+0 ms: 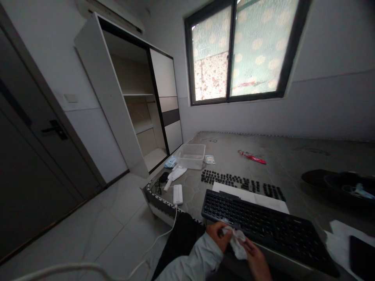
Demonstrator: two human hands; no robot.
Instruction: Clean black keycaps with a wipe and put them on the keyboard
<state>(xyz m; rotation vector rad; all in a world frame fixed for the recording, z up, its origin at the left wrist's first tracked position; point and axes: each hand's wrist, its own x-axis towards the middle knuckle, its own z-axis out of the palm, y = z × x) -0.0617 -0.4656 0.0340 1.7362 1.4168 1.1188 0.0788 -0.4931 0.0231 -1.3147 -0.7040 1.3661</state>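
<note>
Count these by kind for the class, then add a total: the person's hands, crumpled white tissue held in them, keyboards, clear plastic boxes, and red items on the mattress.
Hands: 2 (left hand, right hand)
Held crumpled white tissue: 1
Keyboard: 1
Clear plastic box: 1
Red item: 1
Total: 6

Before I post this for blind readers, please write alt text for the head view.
A person's left hand and right hand hold a crumpled white tissue or cloth at the near edge of a black keyboard. Beyond it, loose black keycaps lie in rows on a grey mattress, with a clear plastic bin farther back.
</note>
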